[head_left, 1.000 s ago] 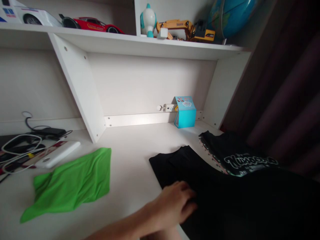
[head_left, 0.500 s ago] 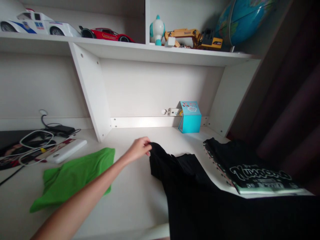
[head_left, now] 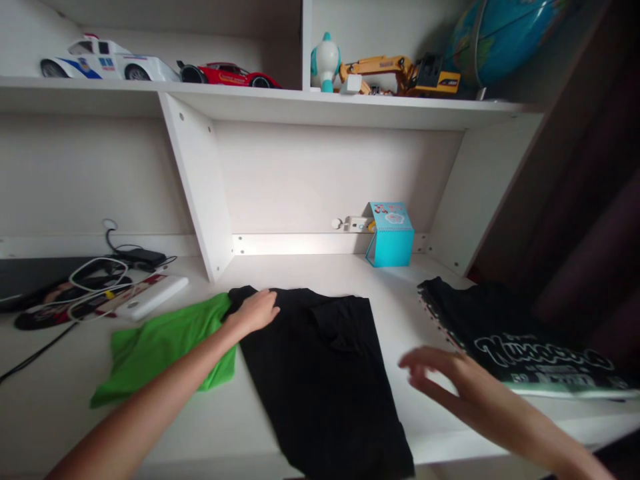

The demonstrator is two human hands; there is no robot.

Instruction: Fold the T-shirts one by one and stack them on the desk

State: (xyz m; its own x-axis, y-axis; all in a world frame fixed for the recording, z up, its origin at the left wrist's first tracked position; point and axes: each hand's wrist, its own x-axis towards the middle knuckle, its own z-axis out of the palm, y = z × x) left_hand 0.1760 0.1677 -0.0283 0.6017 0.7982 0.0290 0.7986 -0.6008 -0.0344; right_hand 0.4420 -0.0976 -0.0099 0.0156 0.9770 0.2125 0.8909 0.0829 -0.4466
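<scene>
A plain black garment lies spread on the white desk, hanging over its front edge, with a bunched fold near its top right. Its kind is not clear. My left hand is at the garment's upper left part, fingers curled down onto the cloth. Beneath my left forearm is a green folded cloth, its right edge touching the black one. To the right of the garment my right hand hovers, blurred, thumb and fingers apart, holding nothing.
Folded dark clothes with printed lettering lie at the right. A blue desk calendar stands at the back near a socket strip. Cables and a white power strip lie at the left. Toys and a globe fill the shelf above.
My left hand has moved left with the garment's corner, and the cloth now lies flatter on the desk. My right hand has come into view at the right. The view has shifted slightly left.
</scene>
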